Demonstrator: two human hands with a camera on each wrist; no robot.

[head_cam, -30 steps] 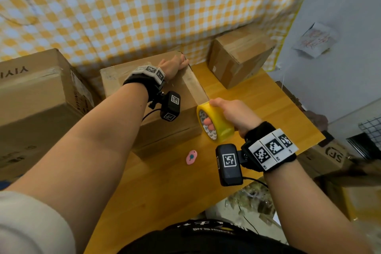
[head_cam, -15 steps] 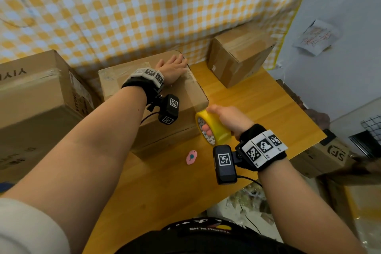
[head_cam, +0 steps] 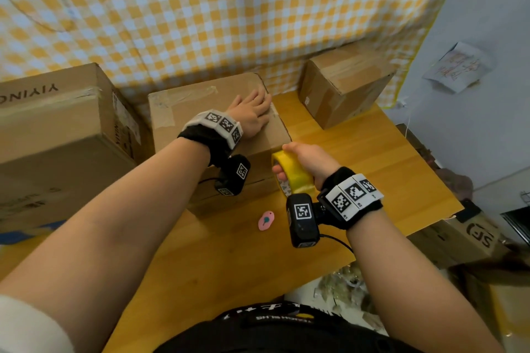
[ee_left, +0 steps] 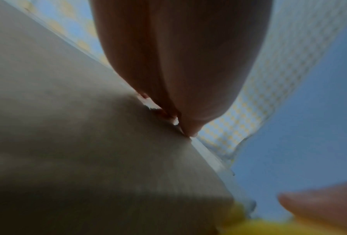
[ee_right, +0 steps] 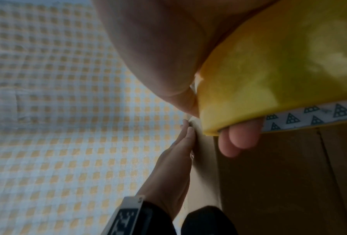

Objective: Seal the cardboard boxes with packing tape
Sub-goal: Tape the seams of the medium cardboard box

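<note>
A brown cardboard box (head_cam: 200, 112) stands in the middle of the wooden table (head_cam: 358, 157), with old clear tape on its top. My left hand (head_cam: 252, 112) lies flat on the box top near its right edge, fingers straight; the same hand (ee_right: 174, 159) shows edge-on in the right wrist view. My right hand (head_cam: 301, 156) grips a yellow roll of packing tape (head_cam: 292, 175) at the box's front right corner, fingers through its core. In the right wrist view the tape roll (ee_right: 279, 71) fills the upper right, beside the box's side (ee_right: 279, 182).
A large box (head_cam: 57, 129) printed with letters stands at the left, and a smaller taped box (head_cam: 344, 86) at the back right. A pink cutter (head_cam: 266, 220) lies on the table in front of the middle box. A checked yellow cloth (head_cam: 200, 8) hangs behind. More boxes (head_cam: 459, 238) sit right, below the table.
My right hand has carried the tape roll up and back to the box's front right corner. My left hand has slid a little along the box top and flattened.
</note>
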